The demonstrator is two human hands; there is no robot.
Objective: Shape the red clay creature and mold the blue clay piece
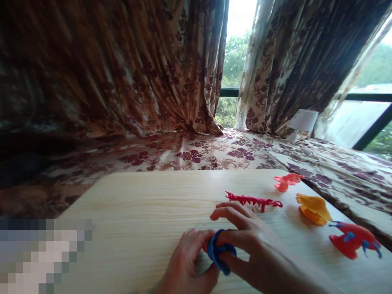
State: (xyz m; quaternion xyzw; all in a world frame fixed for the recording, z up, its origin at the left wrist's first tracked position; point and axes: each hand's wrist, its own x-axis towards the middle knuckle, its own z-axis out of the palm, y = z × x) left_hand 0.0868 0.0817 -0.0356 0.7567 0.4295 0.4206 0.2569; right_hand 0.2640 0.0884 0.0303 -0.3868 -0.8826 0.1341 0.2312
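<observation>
Near the front of the table, a blue modelling clay piece [213,250] with a curved, thick rim is held between my two hands. My left hand [190,261] grips it from the left, thumb below and fingers above. From the right, the index finger and thumb of my right hand [249,234] pinch its inner part, while the other fingers stretch out above. Beyond my right hand lies a long, thin crimson clay figure [251,200] with small spikes and a curled end; my fingers overlap it slightly in view.
Along the right side of the light wooden table [147,200] stand a coral clay figure [285,181], a yellow-orange one [314,209] and a red one with blue parts [357,239]. Flowered fabric surrounds the table. A small white lamp [303,120] stands by the window.
</observation>
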